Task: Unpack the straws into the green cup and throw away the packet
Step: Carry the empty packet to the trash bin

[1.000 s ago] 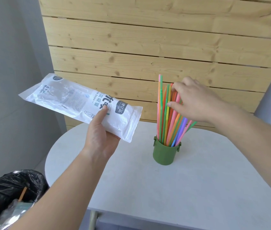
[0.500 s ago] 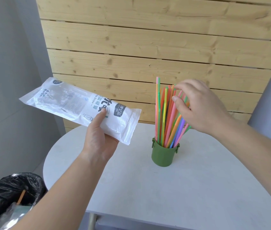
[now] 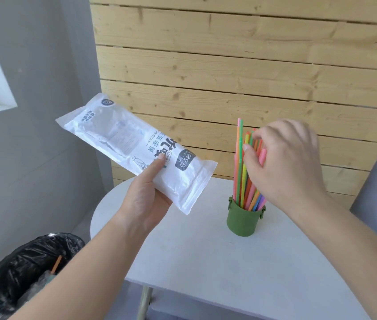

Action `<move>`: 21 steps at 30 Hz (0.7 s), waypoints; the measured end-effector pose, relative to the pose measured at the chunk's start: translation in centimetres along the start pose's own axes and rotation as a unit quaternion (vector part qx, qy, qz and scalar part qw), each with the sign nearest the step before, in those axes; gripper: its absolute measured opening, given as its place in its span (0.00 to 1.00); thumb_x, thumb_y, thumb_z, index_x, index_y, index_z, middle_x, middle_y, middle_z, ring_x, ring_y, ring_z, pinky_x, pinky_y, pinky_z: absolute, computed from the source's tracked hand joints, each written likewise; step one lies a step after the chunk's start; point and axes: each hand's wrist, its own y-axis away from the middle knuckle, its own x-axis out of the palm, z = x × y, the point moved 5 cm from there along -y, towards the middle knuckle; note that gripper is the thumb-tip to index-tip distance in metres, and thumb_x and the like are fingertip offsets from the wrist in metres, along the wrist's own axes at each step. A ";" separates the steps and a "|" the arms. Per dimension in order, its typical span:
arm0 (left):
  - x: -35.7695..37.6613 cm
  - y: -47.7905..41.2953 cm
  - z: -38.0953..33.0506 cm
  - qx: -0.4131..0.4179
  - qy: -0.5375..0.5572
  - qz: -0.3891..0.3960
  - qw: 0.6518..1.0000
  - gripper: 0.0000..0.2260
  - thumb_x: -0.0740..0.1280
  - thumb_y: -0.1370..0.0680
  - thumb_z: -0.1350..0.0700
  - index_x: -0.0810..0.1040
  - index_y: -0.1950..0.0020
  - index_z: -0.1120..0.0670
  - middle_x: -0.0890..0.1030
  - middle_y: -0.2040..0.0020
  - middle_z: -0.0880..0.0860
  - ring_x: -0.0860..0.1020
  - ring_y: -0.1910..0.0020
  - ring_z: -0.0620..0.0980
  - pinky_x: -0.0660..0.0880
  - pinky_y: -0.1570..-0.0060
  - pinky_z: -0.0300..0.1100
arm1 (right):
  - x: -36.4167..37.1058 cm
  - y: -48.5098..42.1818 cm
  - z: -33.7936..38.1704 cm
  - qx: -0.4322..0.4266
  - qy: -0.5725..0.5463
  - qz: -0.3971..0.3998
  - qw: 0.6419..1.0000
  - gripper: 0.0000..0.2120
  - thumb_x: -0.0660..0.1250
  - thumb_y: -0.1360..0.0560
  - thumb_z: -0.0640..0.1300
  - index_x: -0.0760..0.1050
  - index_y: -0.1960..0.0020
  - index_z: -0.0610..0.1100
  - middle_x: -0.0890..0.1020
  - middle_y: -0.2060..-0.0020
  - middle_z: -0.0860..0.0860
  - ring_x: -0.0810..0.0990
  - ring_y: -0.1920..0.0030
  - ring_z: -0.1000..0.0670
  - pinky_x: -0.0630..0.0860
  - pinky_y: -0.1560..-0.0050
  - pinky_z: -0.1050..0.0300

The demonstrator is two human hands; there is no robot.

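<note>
A green cup (image 3: 243,220) stands on the white table (image 3: 206,262) with a bunch of coloured straws (image 3: 240,172) upright in it. My right hand (image 3: 284,162) is curled around the upper part of the straws, fingers closed on them. My left hand (image 3: 147,199) holds the white plastic packet (image 3: 134,148) by its near end, up in the air left of the cup. The packet looks flat and slants up to the left.
A bin lined with a black bag (image 3: 28,273) stands on the floor at the lower left, with some rubbish and an orange straw inside. A wooden slat wall (image 3: 229,77) rises behind the table. A grey wall is on the left.
My right hand has closed further over the straw tops and pressed them together. The view has swung left; the packet stays held in my left hand.
</note>
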 end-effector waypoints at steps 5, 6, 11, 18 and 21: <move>-1.1 2.1 -1.6 -0.013 -0.006 -0.013 1.000 0.11 0.68 0.17 0.55 0.86 0.37 0.54 0.83 0.33 0.57 0.83 0.35 0.57 0.77 0.33 0.58 | 2.6 2.2 3.4 0.084 -0.254 0.113 0.957 0.14 0.63 0.23 0.57 0.78 0.48 0.48 0.81 0.52 0.54 0.78 0.46 0.50 0.72 0.47 0.55; -1.3 2.6 -2.0 -0.015 -0.012 -0.012 1.000 0.12 0.68 0.17 0.55 0.84 0.35 0.55 0.83 0.33 0.57 0.83 0.35 0.57 0.78 0.34 0.57 | 3.8 2.9 4.2 0.128 -0.301 0.168 0.930 0.17 0.63 0.23 0.61 0.77 0.44 0.50 0.81 0.49 0.56 0.79 0.46 0.53 0.74 0.47 0.56; -3.9 6.0 -5.3 -0.022 -0.056 -0.028 0.998 0.16 0.69 0.19 0.54 0.82 0.33 0.58 0.84 0.34 0.60 0.83 0.37 0.60 0.83 0.44 0.56 | 8.2 5.8 10.9 0.270 -0.547 0.316 0.726 0.20 0.69 0.27 0.60 0.77 0.46 0.45 0.86 0.55 0.47 0.87 0.59 0.48 0.85 0.54 0.43; -15.5 13.2 -9.6 -0.018 -0.024 -0.156 0.987 0.16 0.62 0.15 0.51 0.89 0.44 0.57 0.86 0.39 0.60 0.86 0.42 0.58 0.84 0.50 0.52 | 13.3 8.9 23.1 0.320 -0.617 0.423 0.582 0.11 0.69 0.22 0.46 0.77 0.50 0.37 0.87 0.65 0.45 0.86 0.66 0.44 0.82 0.65 0.52; -20.2 16.2 -9.3 -0.045 -0.015 -0.229 0.972 0.20 0.61 0.14 0.48 0.90 0.48 0.57 0.87 0.42 0.60 0.87 0.45 0.57 0.85 0.56 0.49 | 15.8 11.0 27.5 0.339 -0.579 0.477 0.568 0.10 0.69 0.23 0.44 0.79 0.50 0.36 0.87 0.64 0.43 0.87 0.64 0.43 0.84 0.63 0.48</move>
